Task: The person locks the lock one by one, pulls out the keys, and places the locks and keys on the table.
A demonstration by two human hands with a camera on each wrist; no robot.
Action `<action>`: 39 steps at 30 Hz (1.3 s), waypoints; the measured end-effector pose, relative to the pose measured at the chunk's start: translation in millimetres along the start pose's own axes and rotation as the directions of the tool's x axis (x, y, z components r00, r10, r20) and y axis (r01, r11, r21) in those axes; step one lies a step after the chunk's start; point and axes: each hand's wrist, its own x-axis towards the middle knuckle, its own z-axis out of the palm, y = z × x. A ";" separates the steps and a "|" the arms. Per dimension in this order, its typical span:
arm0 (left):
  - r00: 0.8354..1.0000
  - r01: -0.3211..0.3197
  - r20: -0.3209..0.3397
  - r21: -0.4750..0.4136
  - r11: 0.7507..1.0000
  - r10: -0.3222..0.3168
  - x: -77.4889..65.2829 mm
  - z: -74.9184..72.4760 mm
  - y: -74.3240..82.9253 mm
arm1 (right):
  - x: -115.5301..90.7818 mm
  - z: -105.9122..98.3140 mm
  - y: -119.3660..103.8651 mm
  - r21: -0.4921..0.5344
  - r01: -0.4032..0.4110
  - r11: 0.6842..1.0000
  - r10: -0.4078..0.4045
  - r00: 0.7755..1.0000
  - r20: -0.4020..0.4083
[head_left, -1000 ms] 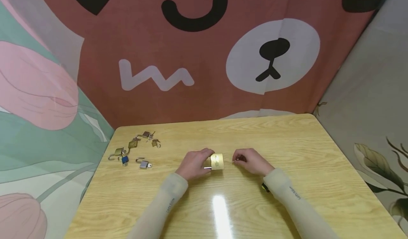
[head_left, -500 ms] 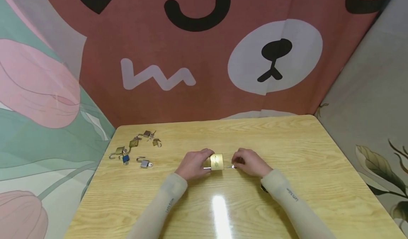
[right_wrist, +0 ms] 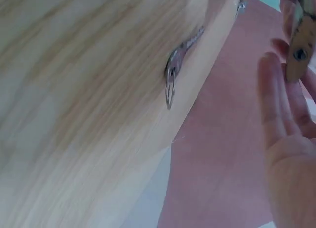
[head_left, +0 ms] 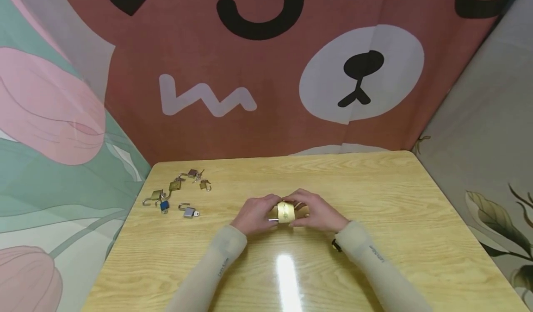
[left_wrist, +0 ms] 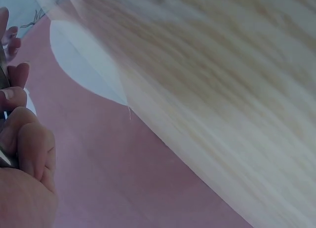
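Near the middle of the table, my left hand (head_left: pixel 253 215) grips a large brass padlock (head_left: pixel 285 212) from its shackle side, fingers curled round it. A silver rod of the shackle shows beside the palm. My right hand (head_left: pixel 318 212) is at the other end of the lock, fingertips at its upper edge and thumb at its lower edge. The right wrist view shows these fingers (right_wrist: pixel 271 99) fairly straight beside the padlock (right_wrist: pixel 302 40), whose keyhole end faces that camera. A key (right_wrist: pixel 181 53) with a wire ring lies on the wood, hidden by the right hand in the head view.
Several smaller padlocks lie at the table's left side, among them a brass one (head_left: pixel 175 185), a blue one (head_left: pixel 164 206) and a grey one (head_left: pixel 189 212) with a key in it. The wooden table (head_left: pixel 354 173) backs onto a printed cloth (head_left: pixel 200 136).
My right hand has let go of the key, leaving it on the table, and moved left to the padlock, its fingers spreading about the body. The left hand keeps its hold, nearly still.
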 end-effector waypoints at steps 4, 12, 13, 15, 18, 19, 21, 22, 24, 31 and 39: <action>1.000 0.027 0.015 -0.052 0.998 -0.026 0.9 0.0 3.3 | 2.6 4.7 -2.3 -0.055 0.002 0.998 -0.002 1.000 0.009; 0.993 0.118 0.027 -0.161 0.980 -0.115 0.3 1.2 -5.6 | 3.3 6.1 -5.7 -0.261 0.016 0.965 -0.030 0.998 -0.047; 0.991 0.132 0.030 -0.181 0.975 -0.129 -0.5 0.1 -6.9 | 3.2 6.3 -5.9 -0.273 0.008 0.962 -0.023 0.999 -0.050; 0.987 0.159 0.045 -0.220 0.963 -0.153 -2.5 -1.8 -9.2 | 2.7 6.8 -6.2 -0.302 -0.017 0.953 0.001 0.999 -0.055; 0.981 0.187 0.086 -0.249 0.950 -0.171 -5.4 -3.8 -10.8 | 2.0 8.6 -4.9 -0.335 -0.056 0.941 0.040 0.998 -0.057; 0.980 0.192 0.102 -0.251 0.949 -0.171 -6.3 -4.0 -11.1 | 2.1 9.5 -4.0 -0.350 -0.066 0.934 0.050 0.997 -0.053; 0.978 0.195 0.128 -0.241 0.951 -0.168 -7.7 -4.1 -11.9 | 3.0 11.7 -1.9 -0.376 -0.078 0.923 0.067 0.997 -0.041; 0.976 0.197 0.139 -0.231 0.953 -0.168 -8.4 -4.2 -12.0 | 3.7 12.8 -0.8 -0.387 -0.080 0.918 0.072 0.997 -0.034; 0.973 0.200 0.158 -0.214 0.956 -0.168 -9.3 -4.6 -12.3 | 5.4 14.7 1.0 -0.409 -0.081 0.909 0.079 0.997 -0.023; 0.963 0.227 0.192 -0.196 0.954 -0.189 -10.4 -4.9 -11.9 | 8.5 18.1 5.1 -0.402 -0.090 0.911 0.096 0.995 -0.006; 0.956 0.240 0.213 -0.170 0.956 -0.203 -11.2 0.7 -10.8 | 7.4 18.0 6.2 -0.396 -0.067 0.916 0.099 0.993 0.060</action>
